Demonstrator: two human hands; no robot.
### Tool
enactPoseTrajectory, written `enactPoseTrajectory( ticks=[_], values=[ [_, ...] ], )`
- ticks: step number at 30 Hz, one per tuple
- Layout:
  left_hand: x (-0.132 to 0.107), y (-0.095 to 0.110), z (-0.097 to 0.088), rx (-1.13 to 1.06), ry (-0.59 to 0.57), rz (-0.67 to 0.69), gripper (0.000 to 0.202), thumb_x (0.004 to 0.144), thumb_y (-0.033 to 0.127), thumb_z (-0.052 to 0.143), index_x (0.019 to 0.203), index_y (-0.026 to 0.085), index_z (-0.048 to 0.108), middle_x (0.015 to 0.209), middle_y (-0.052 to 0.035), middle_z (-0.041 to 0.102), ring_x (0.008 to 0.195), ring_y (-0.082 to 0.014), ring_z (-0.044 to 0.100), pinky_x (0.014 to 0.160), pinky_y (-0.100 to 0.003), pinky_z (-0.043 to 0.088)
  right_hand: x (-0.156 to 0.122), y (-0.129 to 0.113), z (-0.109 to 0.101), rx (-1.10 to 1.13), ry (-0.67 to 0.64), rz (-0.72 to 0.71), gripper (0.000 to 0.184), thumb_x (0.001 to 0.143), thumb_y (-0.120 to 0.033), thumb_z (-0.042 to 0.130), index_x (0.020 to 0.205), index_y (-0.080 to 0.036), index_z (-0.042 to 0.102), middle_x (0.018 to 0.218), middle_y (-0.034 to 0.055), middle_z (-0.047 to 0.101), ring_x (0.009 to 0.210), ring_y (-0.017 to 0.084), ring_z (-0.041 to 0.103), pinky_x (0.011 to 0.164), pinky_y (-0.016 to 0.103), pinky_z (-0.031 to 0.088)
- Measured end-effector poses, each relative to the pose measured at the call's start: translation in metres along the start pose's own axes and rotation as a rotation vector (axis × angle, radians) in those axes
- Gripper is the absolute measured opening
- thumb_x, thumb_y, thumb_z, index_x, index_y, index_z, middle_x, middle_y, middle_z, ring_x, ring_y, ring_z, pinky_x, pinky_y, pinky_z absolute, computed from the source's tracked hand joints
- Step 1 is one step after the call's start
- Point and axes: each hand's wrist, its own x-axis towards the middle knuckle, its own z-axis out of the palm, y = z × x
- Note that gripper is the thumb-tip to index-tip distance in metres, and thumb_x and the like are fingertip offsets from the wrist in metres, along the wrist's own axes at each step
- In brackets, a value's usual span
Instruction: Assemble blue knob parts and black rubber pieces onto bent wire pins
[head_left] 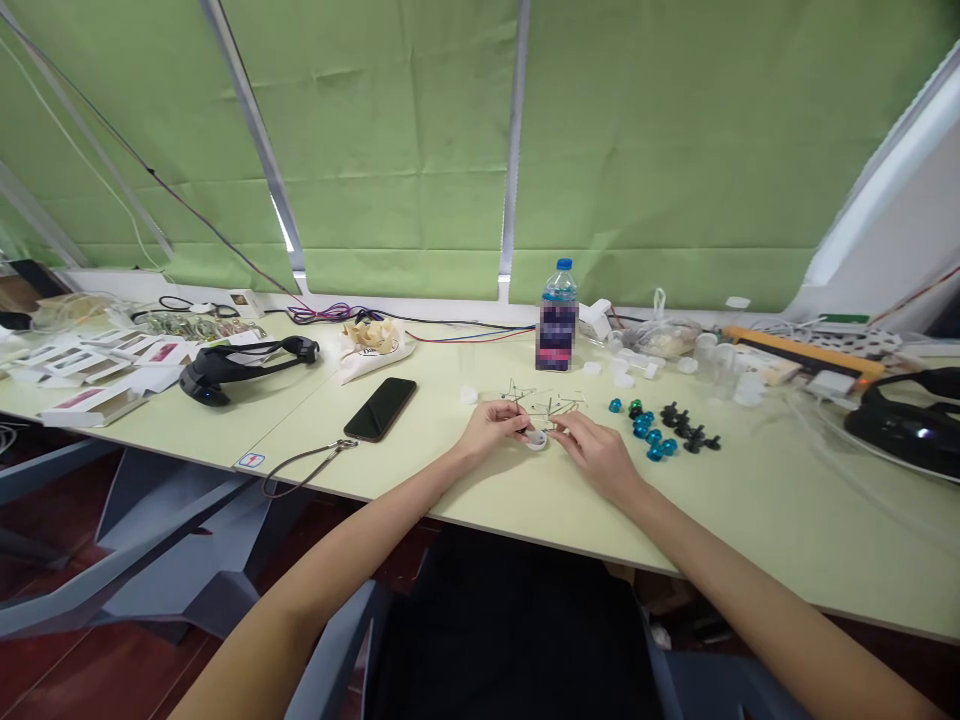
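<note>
At the table's front, my left hand (489, 432) is closed in a pinch, with a thin dark rod (517, 400) standing up at its fingertips. Opposite it, my right hand (598, 450) pinches too, and a thin metal pin (550, 406) shows at its fingers. Between the two hands lies a small white round cap (535, 440), close to the left fingertips. Several more thin metal pins (574, 398) are scattered just behind the hands. Fingers partly hide what each hand grips.
Right of my hands sit blue knobs (654, 436) and black knobs (696, 436). A bottle (556, 320) stands behind. Left are a phone (381, 409), a strap (304, 466), a paper bag (375, 350) and a black headset (244, 368). Clear plastic containers (724, 368) stand back right.
</note>
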Motion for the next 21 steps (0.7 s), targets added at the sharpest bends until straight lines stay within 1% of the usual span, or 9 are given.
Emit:
enactPoseTrajectory(
  ticks=[3, 7, 9, 11, 13, 15, 17, 21],
  values=[
    [0.0000, -0.0017, 0.0012, 0.002, -0.016, -0.009, 0.037, 0.067, 0.043, 0.074, 0.078, 0.009, 0.064, 0.074, -0.0073, 0.068, 0.067, -0.0157, 0.064, 0.070, -0.031, 0.054, -0.0009, 0.0002, 0.0017, -0.012, -0.002, -0.008, 0.029, 0.098, -0.034, 0.038, 0.097, -0.016, 0.061, 0.086, 0.0078, 0.069, 0.072, 0.016, 0.065, 0.064, 0.027, 0.048],
    [-0.0002, -0.0059, 0.0030, 0.021, -0.052, -0.013, 0.036, 0.064, 0.040, 0.078, 0.075, 0.008, 0.065, 0.073, -0.0076, 0.069, 0.067, -0.0164, 0.065, 0.069, -0.031, 0.054, -0.0016, 0.0017, 0.0019, -0.023, -0.015, 0.009, 0.029, 0.098, -0.032, 0.041, 0.087, -0.015, 0.061, 0.073, 0.0002, 0.064, 0.060, 0.010, 0.059, 0.060, 0.026, 0.049],
    [-0.0004, -0.0064, 0.0034, 0.028, -0.057, -0.009, 0.036, 0.063, 0.040, 0.078, 0.075, 0.008, 0.065, 0.073, -0.0076, 0.069, 0.067, -0.0166, 0.065, 0.069, -0.030, 0.054, -0.0013, 0.0018, 0.0010, -0.032, -0.012, 0.026, 0.030, 0.098, -0.031, 0.039, 0.085, -0.015, 0.060, 0.070, -0.0005, 0.063, 0.058, 0.010, 0.059, 0.058, 0.025, 0.048],
    [-0.0002, -0.0052, 0.0034, 0.027, -0.041, -0.002, 0.036, 0.064, 0.041, 0.077, 0.075, 0.009, 0.065, 0.072, -0.0071, 0.068, 0.067, -0.0162, 0.065, 0.068, -0.030, 0.054, -0.0007, 0.0016, 0.0002, -0.043, 0.001, 0.032, 0.030, 0.099, -0.032, 0.036, 0.091, -0.016, 0.060, 0.075, 0.0023, 0.066, 0.059, 0.012, 0.061, 0.057, 0.025, 0.047],
    [0.0002, -0.0033, 0.0031, 0.021, -0.018, 0.005, 0.036, 0.066, 0.042, 0.076, 0.075, 0.009, 0.064, 0.071, -0.0062, 0.068, 0.065, -0.0155, 0.064, 0.068, -0.030, 0.054, -0.0003, 0.0012, 0.0001, -0.060, 0.019, 0.022, 0.027, 0.097, -0.034, 0.039, 0.102, -0.016, 0.059, 0.089, 0.0064, 0.068, 0.066, 0.014, 0.064, 0.058, 0.025, 0.047],
    [0.0005, -0.0020, 0.0028, 0.014, -0.006, 0.007, 0.035, 0.066, 0.042, 0.075, 0.074, 0.009, 0.064, 0.070, -0.0055, 0.068, 0.065, -0.0154, 0.064, 0.068, -0.030, 0.054, -0.0003, 0.0010, 0.0007, -0.084, 0.036, 0.000, 0.026, 0.096, -0.034, 0.043, 0.107, -0.017, 0.058, 0.101, 0.0090, 0.066, 0.074, 0.015, 0.065, 0.059, 0.025, 0.046],
    [0.0008, -0.0020, 0.0026, 0.011, -0.009, 0.004, 0.035, 0.066, 0.042, 0.076, 0.074, 0.009, 0.064, 0.069, -0.0053, 0.068, 0.065, -0.0159, 0.064, 0.068, -0.031, 0.054, -0.0010, 0.0010, 0.0016, -0.110, 0.048, -0.026, 0.023, 0.096, -0.031, 0.043, 0.103, -0.018, 0.061, 0.104, 0.0093, 0.065, 0.076, 0.015, 0.064, 0.061, 0.024, 0.045],
    [0.0009, -0.0047, 0.0024, 0.011, -0.031, -0.001, 0.035, 0.066, 0.041, 0.075, 0.074, 0.009, 0.065, 0.070, -0.0058, 0.068, 0.067, -0.0170, 0.065, 0.068, -0.031, 0.054, -0.0027, 0.0015, 0.0029, -0.148, 0.057, -0.061, 0.024, 0.096, -0.025, 0.042, 0.094, -0.018, 0.064, 0.104, 0.0091, 0.063, 0.067, 0.012, 0.061, 0.058, 0.024, 0.043]
  ],
)
